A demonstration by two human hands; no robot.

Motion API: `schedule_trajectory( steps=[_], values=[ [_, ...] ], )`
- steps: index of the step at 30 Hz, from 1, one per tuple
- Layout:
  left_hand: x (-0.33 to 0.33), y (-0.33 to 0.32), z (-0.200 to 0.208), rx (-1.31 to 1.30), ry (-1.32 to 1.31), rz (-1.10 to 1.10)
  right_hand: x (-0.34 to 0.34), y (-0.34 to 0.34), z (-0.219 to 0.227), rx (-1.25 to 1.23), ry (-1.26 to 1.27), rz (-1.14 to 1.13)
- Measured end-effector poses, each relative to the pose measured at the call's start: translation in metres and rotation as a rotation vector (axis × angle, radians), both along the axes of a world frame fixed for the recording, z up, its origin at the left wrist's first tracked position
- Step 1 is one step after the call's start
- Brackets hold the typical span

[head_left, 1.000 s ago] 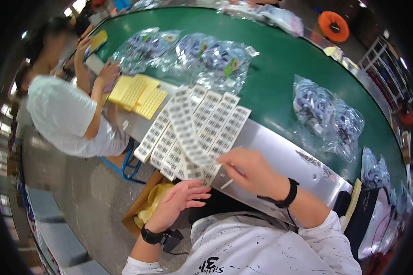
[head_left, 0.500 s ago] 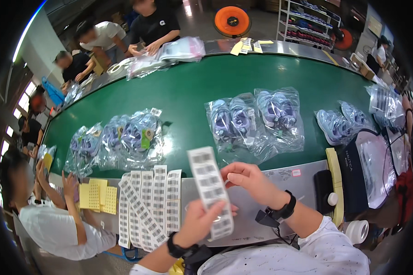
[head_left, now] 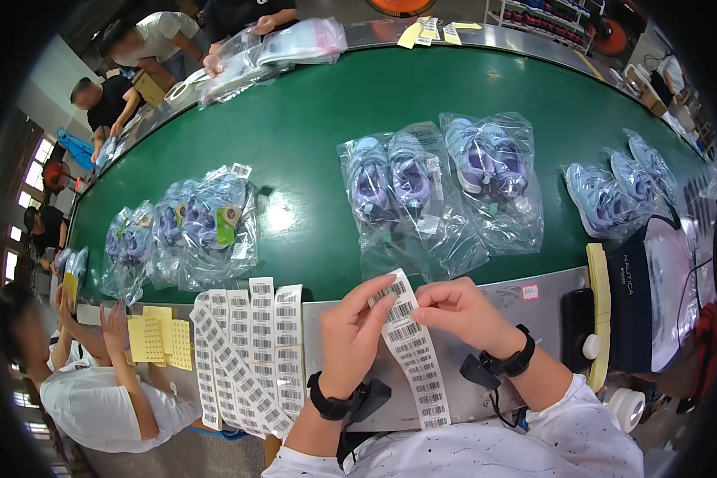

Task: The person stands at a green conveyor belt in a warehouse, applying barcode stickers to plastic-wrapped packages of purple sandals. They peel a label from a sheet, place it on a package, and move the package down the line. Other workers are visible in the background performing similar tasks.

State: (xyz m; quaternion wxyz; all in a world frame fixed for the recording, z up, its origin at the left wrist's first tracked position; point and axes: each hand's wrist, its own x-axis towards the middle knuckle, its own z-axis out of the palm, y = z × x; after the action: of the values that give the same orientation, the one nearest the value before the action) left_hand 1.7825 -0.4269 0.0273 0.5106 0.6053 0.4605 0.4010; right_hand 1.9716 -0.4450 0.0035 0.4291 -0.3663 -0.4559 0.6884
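Observation:
A long white strip of barcode labels hangs in front of me over the metal table edge, its lower end near my shirt. My left hand grips its upper end between thumb and fingers. At the strip's right edge, my right hand is closed in a pinch; whether a single label is lifted there cannot be made out. Beyond my hands, two pairs of light blue and purple sneakers lie in clear plastic bags on the green belt. More barcode strips lie side by side, left of my left hand.
Bagged sneakers sit left on the belt, others right. Yellow sticker sheets lie near a co-worker in white. A dark box, a yellow strip and a navy bag stand right. Co-workers handle plastic bags across the belt.
The label strip has come down and turned, its lower end now toward me. My left hand moved up to its top end, and my right hand has closed at its edge. The view shifted.

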Motion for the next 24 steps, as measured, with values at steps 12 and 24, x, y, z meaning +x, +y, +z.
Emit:
schedule_trajectory(
  steps=[12,24],
  values=[
    [0.014,-0.015,0.0,-0.026,-0.085,0.085,0.005,0.012,0.029,0.58,-0.406,-0.316],
    [0.025,-0.031,0.005,-0.08,-0.124,0.248,0.003,0.008,0.026,1.085,-0.691,-0.383]
  ],
)
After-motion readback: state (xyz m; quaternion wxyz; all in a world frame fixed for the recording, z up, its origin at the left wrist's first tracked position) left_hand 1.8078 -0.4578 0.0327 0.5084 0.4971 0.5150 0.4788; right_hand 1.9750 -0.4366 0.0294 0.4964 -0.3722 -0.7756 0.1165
